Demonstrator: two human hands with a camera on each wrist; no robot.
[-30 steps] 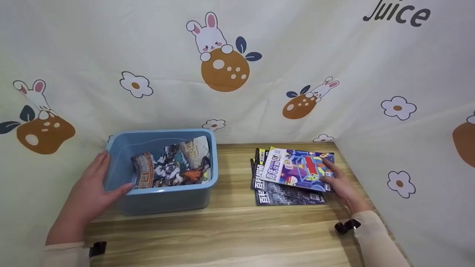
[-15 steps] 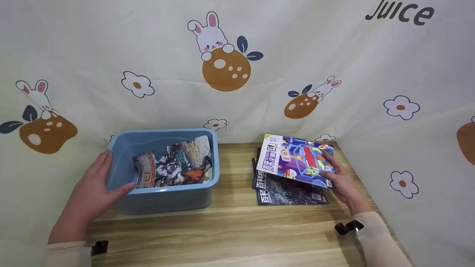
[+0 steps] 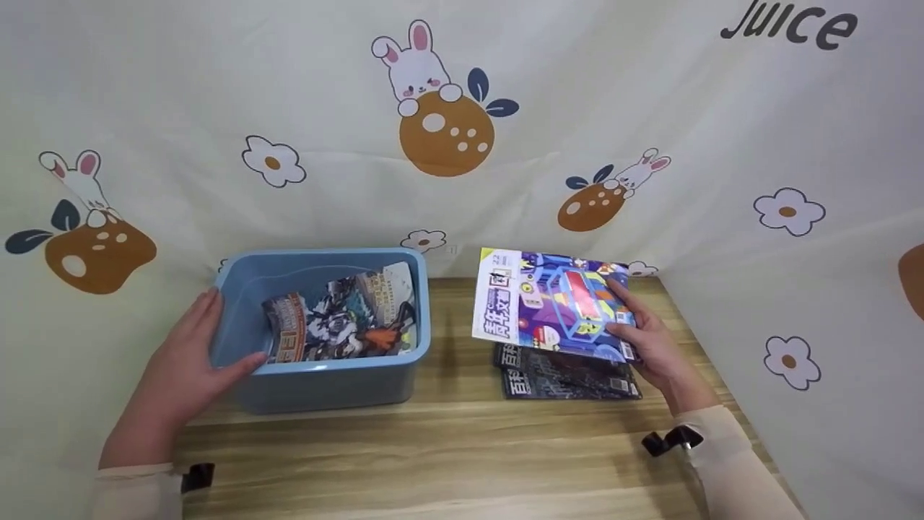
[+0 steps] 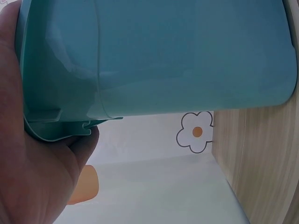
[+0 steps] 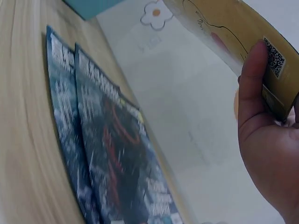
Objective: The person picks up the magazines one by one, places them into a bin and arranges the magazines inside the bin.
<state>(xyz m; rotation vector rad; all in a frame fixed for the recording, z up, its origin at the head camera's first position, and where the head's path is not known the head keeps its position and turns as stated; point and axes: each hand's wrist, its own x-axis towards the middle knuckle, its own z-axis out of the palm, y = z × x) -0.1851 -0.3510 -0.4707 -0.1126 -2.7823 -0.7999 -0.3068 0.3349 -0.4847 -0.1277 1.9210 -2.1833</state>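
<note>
A blue plastic bin (image 3: 325, 390) stands on the left of the table. My left hand (image 3: 184, 361) grips its near left corner, thumb along the front rim; in the left wrist view the fingers hook under the rim. Inside the bin lie magazines (image 3: 343, 325), the top one with a robot-like figure on its cover. My right hand (image 3: 650, 350) pinches a purple and white magazine (image 3: 556, 303) by its right edge. It is lifted over a small pile of dark magazines (image 3: 570, 379). The right wrist view shows its tan back cover (image 5: 224, 23) with a QR code.
The wood-grained table (image 3: 433, 462) runs beneath everything. A pale cloth (image 3: 325, 202) printed with rabbits, oranges and flowers hangs behind it and at both sides. A strip of tabletop separates the bin from the dark magazines.
My right hand has raised the purple magazine off the pile and carried it left, uncovering more of the dark magazines. My left hand has kept its grip on the bin.
</note>
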